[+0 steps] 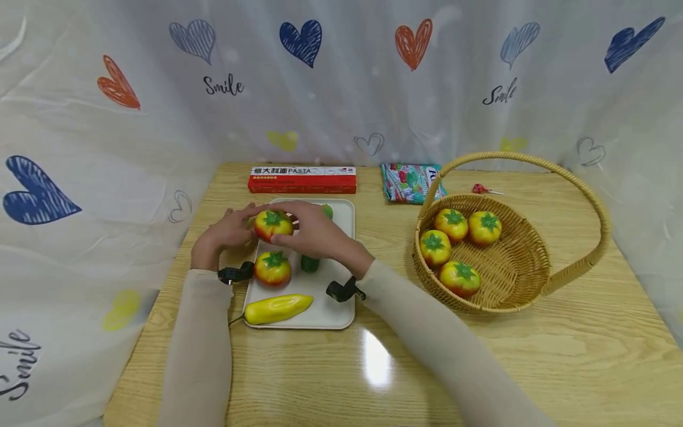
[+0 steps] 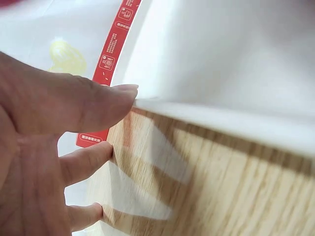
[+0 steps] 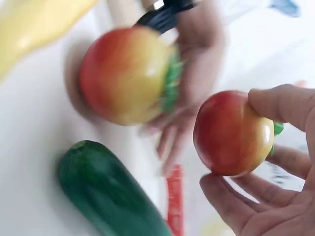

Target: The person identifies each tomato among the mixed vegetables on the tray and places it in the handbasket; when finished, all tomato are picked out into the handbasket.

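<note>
My right hand [image 1: 315, 231] grips a red-and-yellow tomato [image 1: 273, 226] with a green leafy top, held above the upper left of a white tray [image 1: 333, 314]. In the right wrist view, thumb and fingers pinch this tomato [image 3: 231, 135] from its sides. My left hand [image 1: 228, 230] is at the tray's left edge; its thumb [image 2: 110, 105] meets the rim in the left wrist view, the other fingers spread apart below. On the tray lie a second tomato [image 1: 273, 270], a long yellow pepper [image 1: 278, 309] and a dark green cucumber-like vegetable [image 3: 110, 187], partly hidden by my right hand in the head view.
A wicker basket [image 1: 520, 281] with a tall handle holds several similar tomatoes at the right. Behind the tray lies a red-and-white pasta box [image 1: 302, 179]. A colourful candy bag [image 1: 408, 184] and a red lollipop [image 1: 480, 188] are near the back curtain.
</note>
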`<state>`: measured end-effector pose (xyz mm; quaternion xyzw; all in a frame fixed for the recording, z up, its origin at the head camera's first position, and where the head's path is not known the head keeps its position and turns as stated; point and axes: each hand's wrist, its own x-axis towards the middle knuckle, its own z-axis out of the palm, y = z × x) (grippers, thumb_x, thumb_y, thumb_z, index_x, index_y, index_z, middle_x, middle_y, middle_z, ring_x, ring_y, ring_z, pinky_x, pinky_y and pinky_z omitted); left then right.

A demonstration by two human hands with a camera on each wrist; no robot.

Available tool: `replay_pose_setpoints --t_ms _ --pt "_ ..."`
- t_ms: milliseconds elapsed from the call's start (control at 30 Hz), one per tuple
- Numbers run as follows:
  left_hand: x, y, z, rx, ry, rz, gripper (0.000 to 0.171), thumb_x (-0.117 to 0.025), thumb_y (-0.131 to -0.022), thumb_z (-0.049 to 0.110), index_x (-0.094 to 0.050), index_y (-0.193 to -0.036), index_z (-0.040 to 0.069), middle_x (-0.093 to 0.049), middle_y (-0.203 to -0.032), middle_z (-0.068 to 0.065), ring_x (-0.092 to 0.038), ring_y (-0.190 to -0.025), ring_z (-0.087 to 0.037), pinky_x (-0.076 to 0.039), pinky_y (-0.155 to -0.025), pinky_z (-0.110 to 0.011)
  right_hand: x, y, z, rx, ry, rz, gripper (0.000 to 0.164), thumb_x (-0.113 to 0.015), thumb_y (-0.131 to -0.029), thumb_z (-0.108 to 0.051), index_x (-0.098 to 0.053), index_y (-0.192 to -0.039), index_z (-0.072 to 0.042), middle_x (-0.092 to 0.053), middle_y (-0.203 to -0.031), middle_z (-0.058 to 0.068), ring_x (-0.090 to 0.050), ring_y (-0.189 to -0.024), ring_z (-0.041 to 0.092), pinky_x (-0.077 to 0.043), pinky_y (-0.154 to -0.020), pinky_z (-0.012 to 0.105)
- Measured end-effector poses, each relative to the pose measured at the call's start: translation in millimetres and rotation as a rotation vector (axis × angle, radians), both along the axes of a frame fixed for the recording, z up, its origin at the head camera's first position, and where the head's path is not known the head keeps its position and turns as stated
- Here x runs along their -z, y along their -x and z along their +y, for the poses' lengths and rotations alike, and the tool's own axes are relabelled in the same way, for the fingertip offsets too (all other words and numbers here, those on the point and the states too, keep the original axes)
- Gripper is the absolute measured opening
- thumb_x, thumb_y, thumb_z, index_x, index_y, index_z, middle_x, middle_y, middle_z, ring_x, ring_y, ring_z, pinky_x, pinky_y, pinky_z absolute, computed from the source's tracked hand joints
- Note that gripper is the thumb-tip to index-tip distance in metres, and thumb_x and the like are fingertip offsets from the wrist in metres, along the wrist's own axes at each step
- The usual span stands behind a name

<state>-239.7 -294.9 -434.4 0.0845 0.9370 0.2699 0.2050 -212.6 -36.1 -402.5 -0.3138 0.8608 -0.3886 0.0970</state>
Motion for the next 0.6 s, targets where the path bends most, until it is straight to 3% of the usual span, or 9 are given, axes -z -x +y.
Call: replay_pose_setpoints --t_ms 167,300,433,600 --pt "-2.6 -2.7 3 0.0 -0.005 -0.006 0.074 -0.064 -0.106 0.025 -0.033 -0.173 0.02 -0.013 -0.18 -0.031 0.005 -0.159 -0.072 -0.001 -0.121 -0.091 -17.1 -33.6 59 -0.017 0.192 -0.047 0.061 -0.081 -0.1 -0.026 -0.06 -0.157 -0.017 -0.063 -0.155 0.003 -0.068 -0.13 0.022 -0.061 -0.11 0.039" --pt "-2.3 -3.5 3 -0.001 0.014 -0.009 0.074 -0.063 -0.107 0.024 -0.032 -0.174 0.02 -0.012 -0.18 -0.03 0.005 -0.159 -0.072 -0.003 -0.12 -0.092 -23.2 -59.0 115 0.011 0.233 -0.044 0.059 -0.083 -0.099 -0.022 -0.062 -0.154 -0.019 -0.064 -0.154 0.001 -0.069 -0.132 0.022 -0.059 -0.113 0.039" --pt "-1.8 -3.1 2 -0.005 0.033 -0.017 0.075 -0.063 -0.107 0.026 -0.03 -0.175 0.023 -0.011 -0.181 -0.028 0.006 -0.158 -0.073 -0.004 -0.116 -0.095 -20.9 -78.7 175 0.132 0.201 0.014 0.06 -0.084 -0.096 -0.015 -0.064 -0.153 -0.019 -0.065 -0.153 0.003 -0.069 -0.131 0.022 -0.058 -0.111 0.029" --pt "-2.5 -2.3 3 0.003 0.025 -0.009 0.075 -0.063 -0.107 0.026 -0.03 -0.174 0.022 -0.011 -0.181 -0.028 0.007 -0.158 -0.073 -0.004 -0.116 -0.096 -15.4 -94.8 246 0.319 0.183 0.058 0.06 -0.082 -0.098 -0.009 -0.062 -0.154 -0.012 -0.067 -0.149 0.017 -0.07 -0.13 0.037 -0.054 -0.103 0.012"
